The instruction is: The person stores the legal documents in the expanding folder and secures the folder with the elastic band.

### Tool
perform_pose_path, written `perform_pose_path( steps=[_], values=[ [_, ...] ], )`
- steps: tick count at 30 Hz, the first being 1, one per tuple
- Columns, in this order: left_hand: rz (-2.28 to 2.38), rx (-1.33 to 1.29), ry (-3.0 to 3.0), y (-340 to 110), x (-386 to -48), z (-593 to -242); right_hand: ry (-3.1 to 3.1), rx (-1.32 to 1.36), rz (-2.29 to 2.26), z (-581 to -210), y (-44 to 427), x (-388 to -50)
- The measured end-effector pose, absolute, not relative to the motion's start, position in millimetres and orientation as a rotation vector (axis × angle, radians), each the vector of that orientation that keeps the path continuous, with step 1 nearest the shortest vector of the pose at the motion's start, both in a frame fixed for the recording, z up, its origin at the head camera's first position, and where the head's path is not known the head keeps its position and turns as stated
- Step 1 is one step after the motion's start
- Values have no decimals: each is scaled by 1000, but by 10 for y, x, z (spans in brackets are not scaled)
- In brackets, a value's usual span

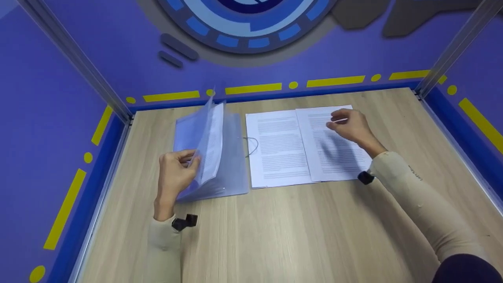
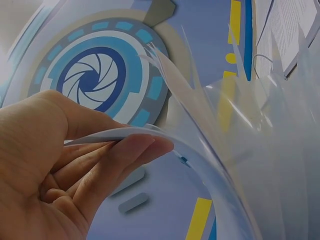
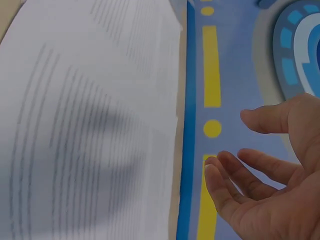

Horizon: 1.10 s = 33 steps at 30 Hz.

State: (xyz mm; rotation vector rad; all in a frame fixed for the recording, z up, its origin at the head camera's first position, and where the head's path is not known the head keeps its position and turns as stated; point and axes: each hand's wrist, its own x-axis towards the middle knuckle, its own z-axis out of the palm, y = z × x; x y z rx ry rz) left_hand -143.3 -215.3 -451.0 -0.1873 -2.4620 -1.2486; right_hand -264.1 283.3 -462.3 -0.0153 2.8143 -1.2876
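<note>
A clear plastic folder with sleeve pages lies opened on the left of the table. My left hand pinches its raised cover and sleeves between thumb and fingers; a printed sheet shows in a lifted sleeve. In the left wrist view the thumb and fingers hold the bent plastic edge. To the right, two printed papers lie flat, the right one overlapping the other. Above that right paper hovers my right hand, fingers loosely bent, with nothing between thumb and fingertips.
The wooden table is bounded by blue panels with yellow marks at the back and sides. A thin cord loop sticks out from the folder's right edge onto the left paper. Metal posts stand at the corners.
</note>
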Motion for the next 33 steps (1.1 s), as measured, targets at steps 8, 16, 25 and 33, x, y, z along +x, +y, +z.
perform_pose_path(
  steps=[8,16,25,33],
  values=[
    [-1243,-181,-2466,-2156,-1420,-4499,2904,-13,-1190,-4846,3183,-2639],
    [-1256,-199,-2459,-2160,-1428,-4524,2933,116,-1059,-5063,3444,-2641],
    [-1268,-176,-2467,-2163,-1416,-4518,2940,170,-976,-5178,3672,-2601],
    [-1284,-177,-2462,-2151,-1423,-4512,2926,163,-983,-5208,3745,-2549]
  ],
)
